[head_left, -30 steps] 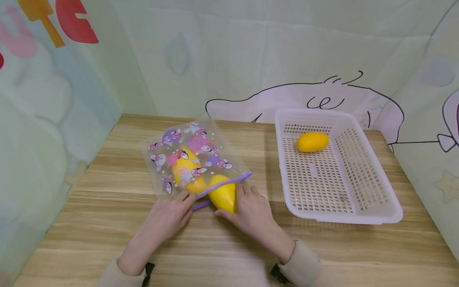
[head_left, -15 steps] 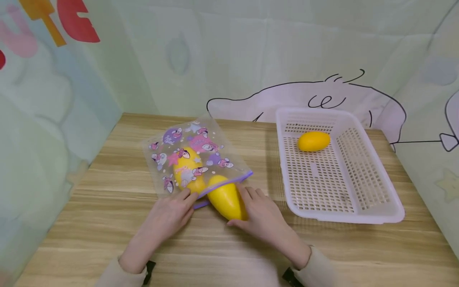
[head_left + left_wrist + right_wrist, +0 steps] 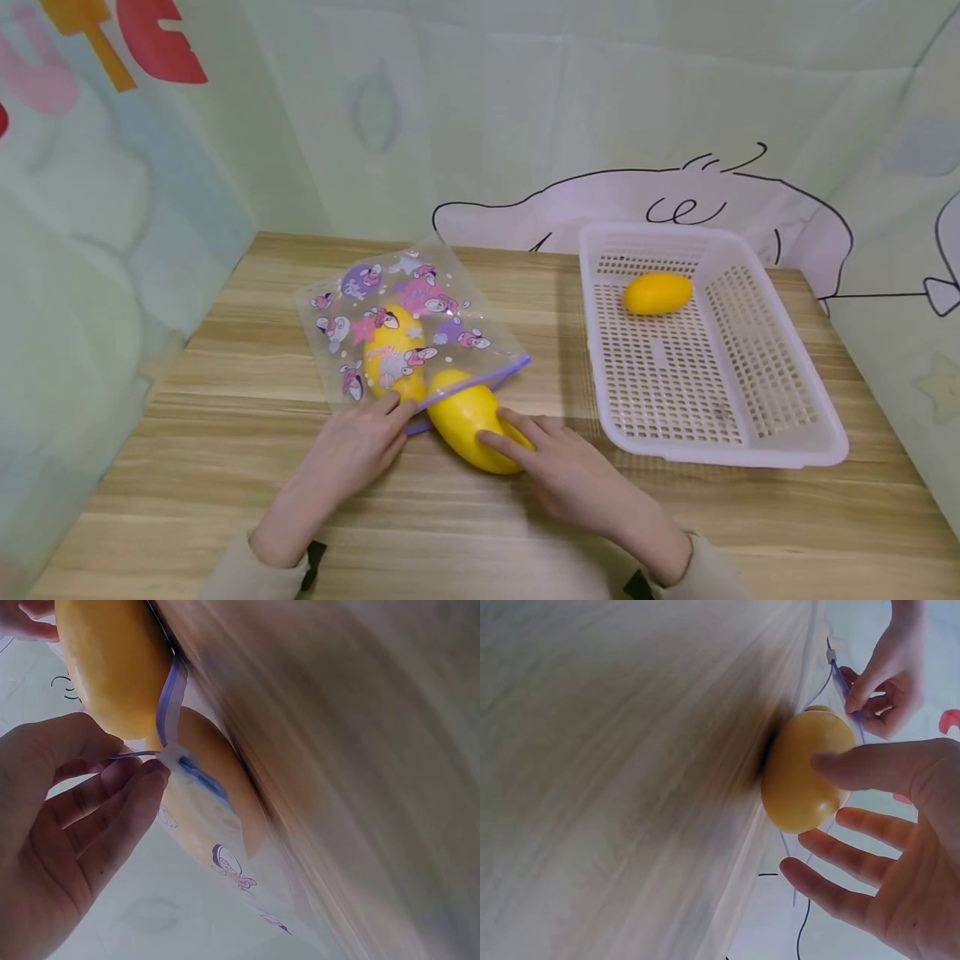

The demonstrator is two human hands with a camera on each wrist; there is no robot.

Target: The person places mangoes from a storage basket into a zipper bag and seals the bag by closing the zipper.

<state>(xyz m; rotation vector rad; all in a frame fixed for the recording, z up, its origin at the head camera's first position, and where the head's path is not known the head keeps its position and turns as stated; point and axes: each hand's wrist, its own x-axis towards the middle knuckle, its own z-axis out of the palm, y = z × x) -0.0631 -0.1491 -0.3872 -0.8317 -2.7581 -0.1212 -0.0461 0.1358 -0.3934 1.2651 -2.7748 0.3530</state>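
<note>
A clear zip bag [image 3: 423, 296] with pink and purple prints lies flat, its purple-edged mouth towards me. Inside it shows one yellow mango [image 3: 408, 386]. A second mango [image 3: 468, 429] sits in the mouth, its far end under the upper purple edge and its near end outside. My left hand [image 3: 360, 446] pinches the purple rim [image 3: 139, 754] between thumb and fingers. At the near end of the second mango is my right hand [image 3: 577, 479]; its thumb [image 3: 847, 766] lies over the fruit and its extended fingers [image 3: 847, 859] reach along the side, fingertips right at the skin.
On the right stands a white perforated plastic basket [image 3: 783, 454] with another mango [image 3: 658, 294] in it. Everything rests on a wood-grain table [image 3: 247, 367]. A printed cloth backdrop [image 3: 480, 108] rises behind and at both sides.
The second mango's near end has swung right and towards me, showing more of the fruit outside the bag. My right hand has shifted right and nearer me. My left hand stays at the rim.
</note>
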